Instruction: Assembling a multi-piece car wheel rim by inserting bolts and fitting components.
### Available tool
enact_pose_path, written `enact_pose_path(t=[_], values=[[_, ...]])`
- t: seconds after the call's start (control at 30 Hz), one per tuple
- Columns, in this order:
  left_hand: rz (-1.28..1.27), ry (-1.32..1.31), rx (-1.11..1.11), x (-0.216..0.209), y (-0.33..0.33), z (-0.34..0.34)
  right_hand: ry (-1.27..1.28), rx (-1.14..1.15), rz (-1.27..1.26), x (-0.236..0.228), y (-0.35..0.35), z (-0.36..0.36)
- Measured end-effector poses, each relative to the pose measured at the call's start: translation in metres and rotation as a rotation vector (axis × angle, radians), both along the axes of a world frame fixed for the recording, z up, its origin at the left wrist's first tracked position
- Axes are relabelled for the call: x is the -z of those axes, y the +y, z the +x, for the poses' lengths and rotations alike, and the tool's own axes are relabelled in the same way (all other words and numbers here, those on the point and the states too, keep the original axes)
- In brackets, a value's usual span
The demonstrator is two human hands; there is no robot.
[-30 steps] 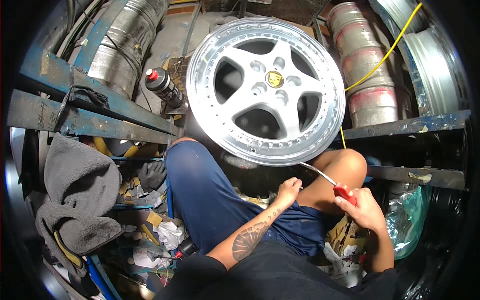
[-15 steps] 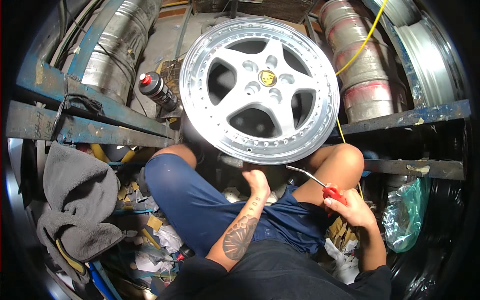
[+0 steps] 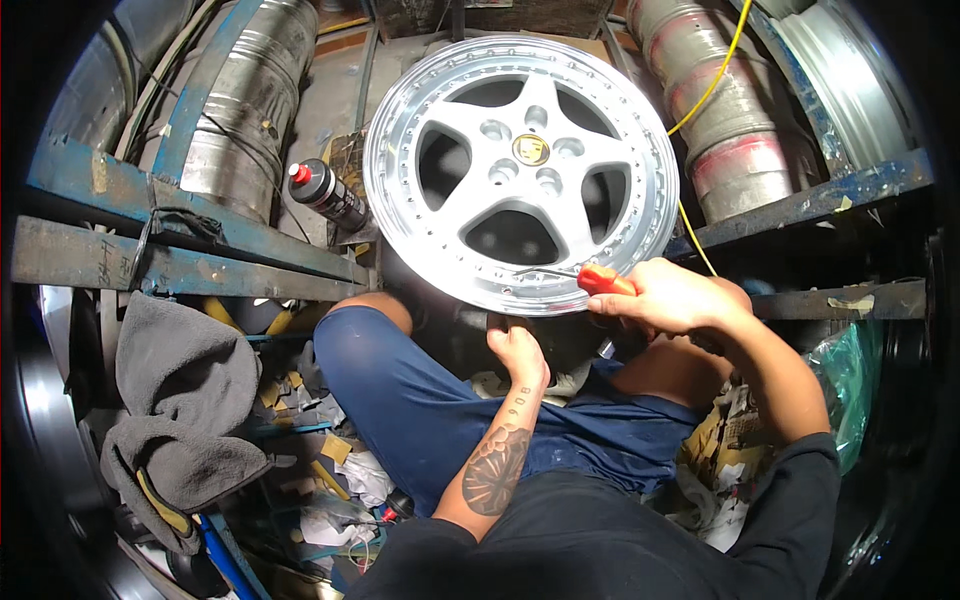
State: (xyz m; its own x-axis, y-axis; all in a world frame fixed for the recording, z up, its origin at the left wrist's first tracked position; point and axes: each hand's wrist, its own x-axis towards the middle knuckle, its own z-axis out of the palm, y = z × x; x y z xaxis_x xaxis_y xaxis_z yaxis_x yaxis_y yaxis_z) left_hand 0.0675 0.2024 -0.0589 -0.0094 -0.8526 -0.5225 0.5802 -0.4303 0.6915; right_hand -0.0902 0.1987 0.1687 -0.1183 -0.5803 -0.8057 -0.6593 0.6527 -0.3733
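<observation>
The silver wheel [image 3: 565,212] is in front, face upward. Across its near edge is the red-handled tool [image 3: 603,280], the right hand [image 3: 685,297] closed around its handle. The left hand [image 3: 519,352] meets this edge from below; its hidden fingers' grip I cannot tell.

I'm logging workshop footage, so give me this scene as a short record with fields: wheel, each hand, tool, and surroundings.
Wheel: silver five-spoke wheel with a yellow centre cap
Left hand: left hand at the wheel's lower edge, fingertips hidden
Right hand: right hand gripping a red-handled tool
Tool: thin metal shaft pointing left across the wheel's lower rim; contact unclear
Left side: black bottle with red cap, grey cloth
Right side: yellow cable, green plastic bag
</observation>
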Motion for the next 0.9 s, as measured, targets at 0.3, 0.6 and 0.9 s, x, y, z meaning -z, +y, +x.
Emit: enact_pose_path(t=[0.3, 0.6, 0.9], values=[[-0.046, -0.032, -0.015, -0.006, -0.011, 0.004, 0.076, -0.172, 0.091, -0.006, -0.024, 0.014], [-0.291, -0.412, 0.05, 0.011, -0.016, 0.011, 0.116, -0.219, -0.018, 0.016, -0.01, 0.011], [-0.421, -0.57, 0.015, 0.011, -0.015, 0.008, 0.186, -0.246, 0.001, 0.011, -0.008, 0.017]])
